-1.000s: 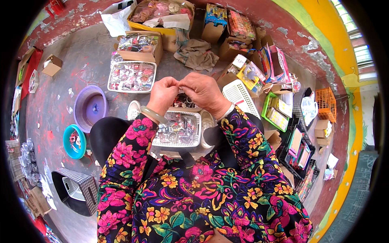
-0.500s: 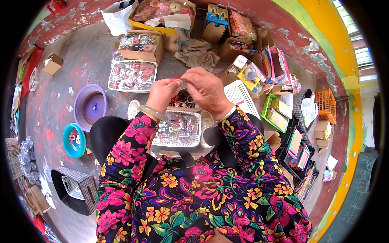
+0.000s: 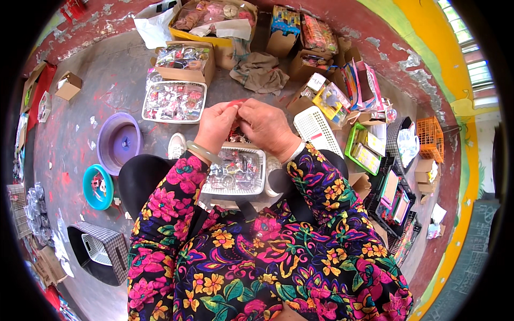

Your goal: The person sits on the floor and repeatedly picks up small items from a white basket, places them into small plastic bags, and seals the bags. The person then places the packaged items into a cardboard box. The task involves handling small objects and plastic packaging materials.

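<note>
Between my two hands is a small red item (image 3: pixel 236 102), mostly covered by the fingers, so its kind does not show. My left hand (image 3: pixel 215 127), with a pale bangle at the wrist, pinches it from one side. From the other side my right hand (image 3: pixel 269 127) grips it with curled fingers, the fingertips of both hands nearly touching. Below them, between my knees, a white basket (image 3: pixel 262 160) holds several small items in clear bags. A box of loose small items is partly hidden behind the hands.
Farther off stand another white basket (image 3: pixel 145 101) of bagged items and a cardboard box (image 3: pixel 209 67). Purple (image 3: pixel 136 140) and teal (image 3: pixel 111 187) basins sit at left. On the right are a white crate (image 3: pixel 308 125), a green basket (image 3: pixel 350 147) and black crates (image 3: pixel 383 214).
My right hand has come down slightly and its fingers have closed in toward the left hand. Both hands still hold the small red item.
</note>
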The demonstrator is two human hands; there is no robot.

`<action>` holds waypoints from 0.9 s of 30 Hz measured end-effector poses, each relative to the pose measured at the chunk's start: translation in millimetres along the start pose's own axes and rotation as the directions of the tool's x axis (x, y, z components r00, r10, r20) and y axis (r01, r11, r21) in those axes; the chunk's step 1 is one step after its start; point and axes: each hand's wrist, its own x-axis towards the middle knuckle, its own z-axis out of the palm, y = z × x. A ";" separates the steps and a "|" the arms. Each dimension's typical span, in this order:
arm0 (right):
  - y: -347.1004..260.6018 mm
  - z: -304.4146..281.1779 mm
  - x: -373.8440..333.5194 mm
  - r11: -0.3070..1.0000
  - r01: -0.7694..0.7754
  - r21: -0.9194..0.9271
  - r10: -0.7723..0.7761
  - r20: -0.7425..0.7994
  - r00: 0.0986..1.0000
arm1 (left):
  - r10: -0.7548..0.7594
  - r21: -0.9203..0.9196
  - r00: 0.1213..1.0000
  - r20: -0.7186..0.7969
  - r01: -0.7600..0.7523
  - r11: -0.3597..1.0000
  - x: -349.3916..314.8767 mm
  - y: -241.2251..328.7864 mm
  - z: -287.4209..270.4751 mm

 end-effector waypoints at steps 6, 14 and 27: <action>0.9 -0.7 -2.1 0.999 -0.043 0.000 0.043 0.049 0.998 | 0.041 -0.040 0.999 0.027 -0.040 0.998 -0.2 3.1 3.8; -4.8 -6.4 1.1 0.998 -0.058 0.002 0.057 0.041 0.997 | 0.254 0.072 0.967 -0.017 -0.252 0.965 5.5 -10.7 8.1; -8.8 -6.9 2.5 0.980 0.163 0.116 -0.131 -0.243 0.961 | 0.222 -0.006 0.966 -0.132 -0.225 0.974 9.0 -12.0 -1.9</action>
